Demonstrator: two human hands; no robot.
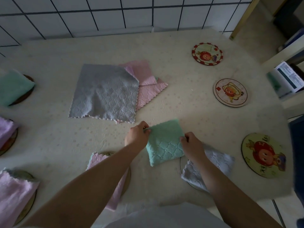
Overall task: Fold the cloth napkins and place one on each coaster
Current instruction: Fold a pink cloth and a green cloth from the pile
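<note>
1. From the head view I see both of my hands on one folded green napkin (165, 142) lying on the table (49, 66) in front of me. My left hand (137, 135) pinches its upper left corner with curled fingers; my right hand (191, 143) pinches its right edge.

2. I count three coasters showing their whole cartoon face along the right side: a far coaster (207, 53) with a red checked rim, a middle coaster (230, 92) and a near coaster (263, 155). None carries a napkin.

3. I count six folded napkins in all. Besides the green one in my hands there are five, each lying on a round coaster that peeks out beneath it: a teal napkin (14, 87) far left, a lilac napkin (5, 130) below it, a pink napkin (14, 193) at the near left corner, a pink one (98, 162) under my left forearm, and a white napkin (220, 163) under my right forearm.

4. In the middle of the table lies a pile of unfolded cloths. A grey cloth (105, 94) is spread flat on top, and a pink cloth (148, 83) sticks out from under its right edge. I cannot tell how many pink layers there are.

5. A white tiled wall (115, 12) with dark grout stands behind the table.
</note>
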